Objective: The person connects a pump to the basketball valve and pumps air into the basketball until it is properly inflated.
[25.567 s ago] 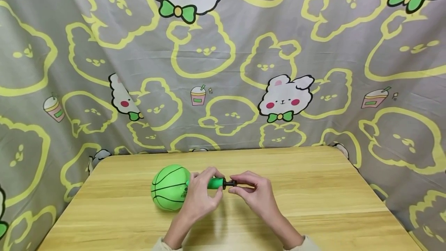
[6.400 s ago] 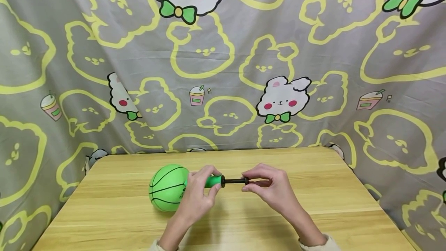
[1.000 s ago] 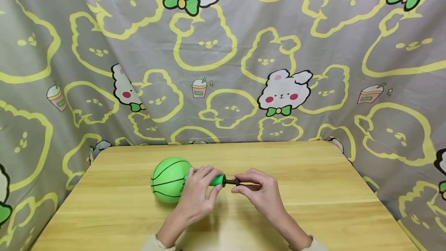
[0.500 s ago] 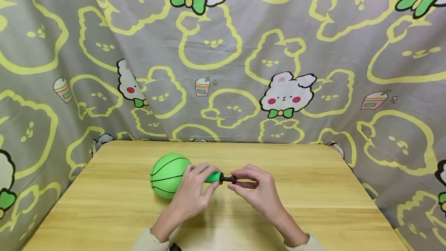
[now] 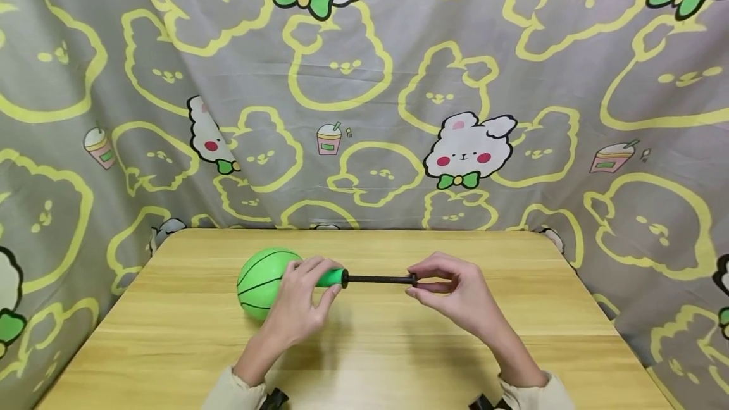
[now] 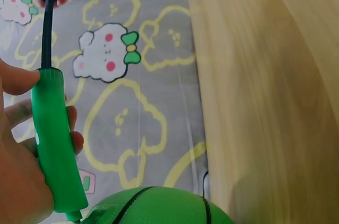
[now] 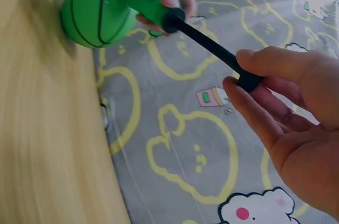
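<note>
A green ball (image 5: pixel 264 280) with black lines sits on the left part of the wooden table. Beside it, my left hand (image 5: pixel 299 302) grips the green barrel of a hand pump (image 6: pixel 55 144), whose narrow tip meets the ball in the right wrist view. The pump's black rod (image 5: pixel 378 279) is drawn far out to the right. At its end, my right hand (image 5: pixel 461 290) pinches the black handle (image 7: pixel 249 80) between thumb and fingers. In the head view, the left hand covers part of the ball and most of the barrel.
The wooden table (image 5: pixel 376 353) has rounded back corners. A grey curtain (image 5: pixel 364 81) with yellow outlines and cartoon bears hangs behind it and along both sides. Black straps (image 5: pixel 276 397) show near the sleeves at the bottom edge.
Since half a second ago, my right hand has pulled the pump handle rightward, exposing much more rod. My left hand and the ball sit slightly further left in view. Earlier frames show the rod at varying lengths.
</note>
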`<act>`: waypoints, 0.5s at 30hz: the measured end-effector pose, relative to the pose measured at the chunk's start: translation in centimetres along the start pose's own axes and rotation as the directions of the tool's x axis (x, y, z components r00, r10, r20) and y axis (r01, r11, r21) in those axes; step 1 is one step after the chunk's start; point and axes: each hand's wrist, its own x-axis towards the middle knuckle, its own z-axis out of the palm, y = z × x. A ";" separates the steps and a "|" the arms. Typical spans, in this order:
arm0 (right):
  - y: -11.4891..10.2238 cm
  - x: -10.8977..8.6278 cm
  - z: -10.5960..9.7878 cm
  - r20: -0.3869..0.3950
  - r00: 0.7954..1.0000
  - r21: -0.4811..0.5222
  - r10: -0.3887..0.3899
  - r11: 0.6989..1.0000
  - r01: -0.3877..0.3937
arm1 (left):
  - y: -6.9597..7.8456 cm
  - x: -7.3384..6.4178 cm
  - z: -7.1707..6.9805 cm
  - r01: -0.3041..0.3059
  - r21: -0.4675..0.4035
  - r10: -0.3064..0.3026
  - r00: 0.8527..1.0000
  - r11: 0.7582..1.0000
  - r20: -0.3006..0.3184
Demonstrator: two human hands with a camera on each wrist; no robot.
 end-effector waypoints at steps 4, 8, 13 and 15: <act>-0.2 0.2 -0.3 0.040 0.999 0.007 -0.003 1.000 0.002 | -0.1 -0.1 -0.7 0.011 -0.006 -0.011 1.000 1.000 0.014; -0.6 0.5 -0.7 0.047 0.999 -0.005 -0.025 1.000 0.026 | 0.1 0.2 -0.8 0.010 -0.012 -0.010 1.000 1.000 0.024; -0.8 0.3 -1.3 0.034 0.999 -0.017 -0.028 0.999 0.028 | 0.5 0.4 -0.1 0.010 -0.033 -0.009 1.000 0.999 0.009; -0.6 -0.1 -1.3 0.023 0.999 -0.024 -0.023 0.999 0.023 | 0.6 0.2 0.3 0.004 -0.036 -0.004 1.000 0.999 -0.003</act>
